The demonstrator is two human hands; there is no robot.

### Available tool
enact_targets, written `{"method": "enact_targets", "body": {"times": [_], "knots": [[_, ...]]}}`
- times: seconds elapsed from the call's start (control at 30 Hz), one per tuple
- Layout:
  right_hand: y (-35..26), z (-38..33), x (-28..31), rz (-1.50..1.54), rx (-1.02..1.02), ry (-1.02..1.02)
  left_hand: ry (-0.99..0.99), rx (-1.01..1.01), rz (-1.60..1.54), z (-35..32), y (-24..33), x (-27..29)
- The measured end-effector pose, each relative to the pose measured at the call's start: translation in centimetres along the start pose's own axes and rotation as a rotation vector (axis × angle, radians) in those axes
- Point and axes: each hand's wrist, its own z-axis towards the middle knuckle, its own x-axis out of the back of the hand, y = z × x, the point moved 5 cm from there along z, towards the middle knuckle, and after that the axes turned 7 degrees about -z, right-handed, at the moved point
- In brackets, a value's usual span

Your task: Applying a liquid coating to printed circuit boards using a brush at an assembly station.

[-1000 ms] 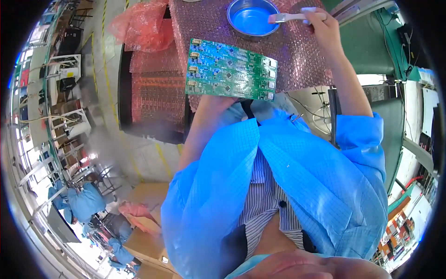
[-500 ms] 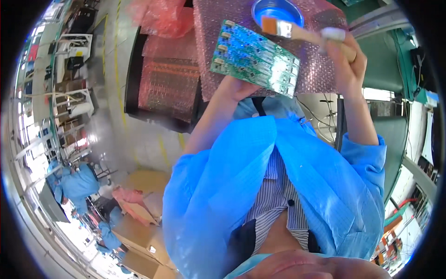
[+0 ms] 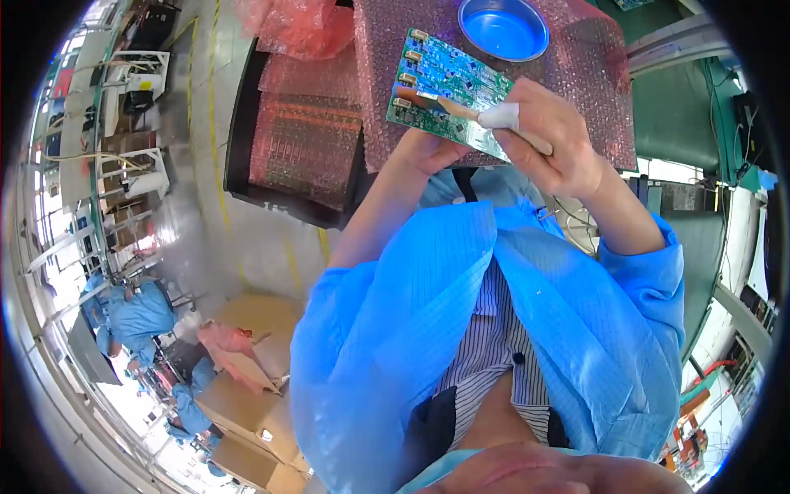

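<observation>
A green circuit board (image 3: 448, 76) with white connectors along its left edge is held tilted in my left hand (image 3: 431, 153), which grips its near edge from below; the fingertips are hidden. My right hand (image 3: 553, 136) is closed round the wooden handle of a flat brush (image 3: 461, 109). White wrapping covers one of its fingers. The brush's bristle end lies over the connectors at the board's near left corner. Beyond the board stands a round metal bowl (image 3: 504, 30), bluish inside, on pink bubble wrap (image 3: 594, 90).
To the left, a black tray (image 3: 240, 156) holds boards under pink bubble wrap, with crumpled pink wrap (image 3: 304, 29) behind it. Cardboard boxes (image 3: 247, 412) stand at the lower left. Farther off, people in blue coats (image 3: 141, 317) sit at benches.
My right hand has brought the brush from beside the bowl down and left onto the board's connector end. The board stays in my left hand, with the view shifted slightly.
</observation>
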Motion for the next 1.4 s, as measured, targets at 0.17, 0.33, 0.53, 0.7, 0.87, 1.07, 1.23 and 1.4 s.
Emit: {"method": "enact_targets", "body": {"times": [0.17, 0.33, 0.53, 0.7, 0.87, 1.07, 1.23, 1.4], "knots": [[0.6, 0.0, 0.0, 0.007, -0.338, 0.024, -0.044, -0.017, -0.036, 0.7, 0.0, 0.3], [2.3, -1.3, 0.5, 0.148, -0.620, 0.082, -0.020, -0.008, -0.185, 0.5, -0.2, 1.1], [4.4, -3.1, 1.6, 0.432, -0.872, 0.290, 0.027, -0.026, -0.177, 0.9, -0.1, 1.6], [4.2, -2.8, 0.0, 0.469, -0.865, 0.379, 0.049, -0.025, -0.204, 0.9, -0.1, 1.0], [4.0, -3.5, 0.1, 0.476, -0.850, 0.184, 0.056, -0.030, -0.163, 0.3, 0.5, 1.9], [3.6, -2.9, 1.6, 0.360, -0.760, 0.338, 0.040, -0.065, -0.201, 0.3, 0.5, 2.2], [4.7, -3.7, 2.0, 0.220, -0.750, 0.160, 0.066, -0.061, -0.143, 0.1, 0.9, 1.3], [4.3, -2.4, 2.4, 0.307, -0.714, 0.351, 0.051, -0.046, -0.120, 0.0, 0.7, 1.9]]}}
